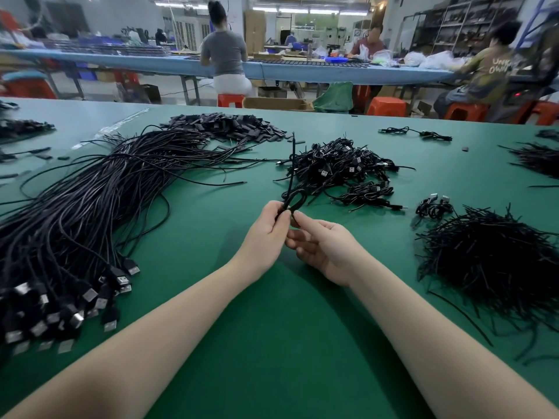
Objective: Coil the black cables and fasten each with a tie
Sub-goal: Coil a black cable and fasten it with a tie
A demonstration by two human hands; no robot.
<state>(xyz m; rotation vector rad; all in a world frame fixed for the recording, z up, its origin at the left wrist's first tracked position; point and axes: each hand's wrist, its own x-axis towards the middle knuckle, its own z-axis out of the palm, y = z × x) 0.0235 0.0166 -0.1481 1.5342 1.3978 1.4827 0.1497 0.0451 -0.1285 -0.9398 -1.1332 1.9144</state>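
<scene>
My left hand [267,229] pinches a black cable [292,198] at the base of a small loop, above the green table [272,328]. One end of that cable stands up past the loop. My right hand [322,247] pinches the same cable just right of the left fingertips, palm turned up. A big bundle of uncoiled black cables [90,213] with USB plugs lies to the left. A heap of coiled, tied cables [338,164] sits behind my hands. A mound of black ties [496,261] lies at the right.
A pile of small flat black pieces [230,127] lies at the back centre. Loose coiled cables [416,133] and another dark heap [541,158] sit at the far right. Beyond the table, several people sit on red stools at a long blue bench.
</scene>
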